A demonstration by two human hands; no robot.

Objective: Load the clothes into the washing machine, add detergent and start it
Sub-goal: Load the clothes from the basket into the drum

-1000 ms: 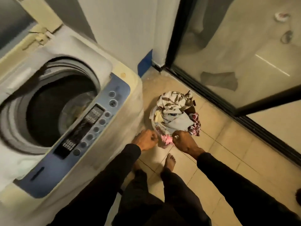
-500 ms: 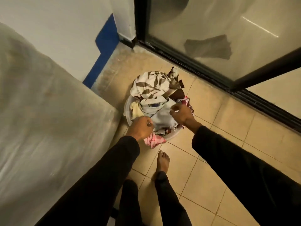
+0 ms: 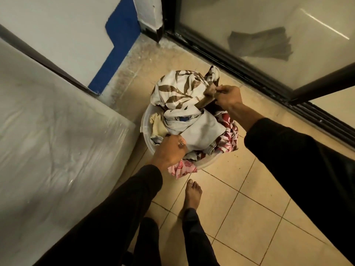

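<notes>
The grey plastic-wrapped side of the washing machine (image 3: 57, 143) fills the left of the view; its opening is out of frame, up and left of both hands. Just beside it on the tiled floor stands the round translucent plastic basket (image 3: 144, 127), heaped with mixed clothes. A white cloth with brown leaf print (image 3: 178, 89) lies on top. The right hand (image 3: 228, 96) pinches this cloth's far-right edge; the left hand (image 3: 170, 150) grips fabric at the near rim, closer to the machine.
</notes>
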